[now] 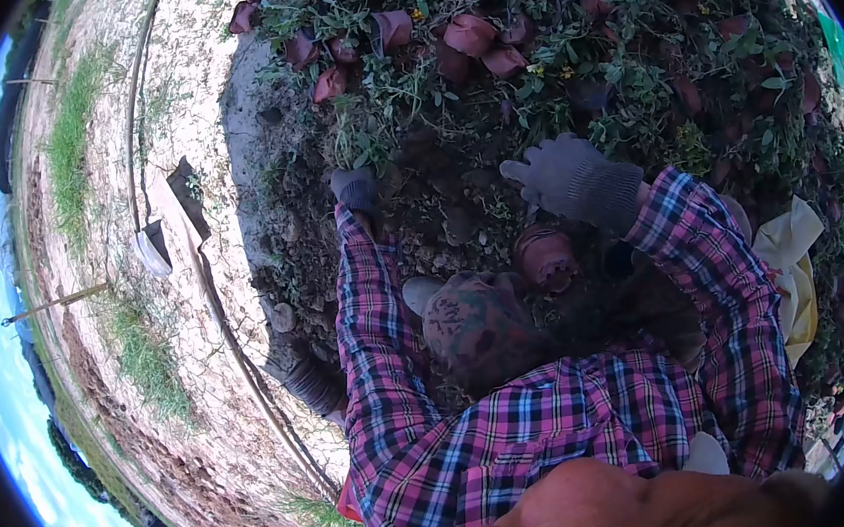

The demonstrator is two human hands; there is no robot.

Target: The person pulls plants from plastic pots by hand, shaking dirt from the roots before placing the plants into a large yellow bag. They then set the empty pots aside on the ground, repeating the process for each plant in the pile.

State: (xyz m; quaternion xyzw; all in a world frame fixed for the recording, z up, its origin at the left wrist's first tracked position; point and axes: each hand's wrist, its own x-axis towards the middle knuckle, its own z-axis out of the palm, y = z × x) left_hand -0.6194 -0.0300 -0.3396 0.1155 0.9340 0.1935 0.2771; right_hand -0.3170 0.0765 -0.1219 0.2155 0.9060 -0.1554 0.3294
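My left hand (pixel 355 189), in a grey glove, is low against the dark soil beside a leafy green plant (pixel 360 146). Its fingers look curled in, and what they hold, if anything, is hidden. My right hand (pixel 567 178), also gloved in grey, is over the soil (pixel 450 186) with its fingers stretched out and apart and nothing visible in them. Below it a reddish-brown pot (pixel 546 258) rests on the ground near my body. Camouflage-patterned cloth (pixel 477 319) shows between my forearms.
Many reddish pots (pixel 469 34) lie tumbled among weeds (pixel 617 86) ahead and to the right. Yellowish sheeting (pixel 792 271) lies at my right elbow. On the left, a dark hose (pixel 234 350) and a long-handled tool (pixel 151 249) rest on pale, cracked ground.
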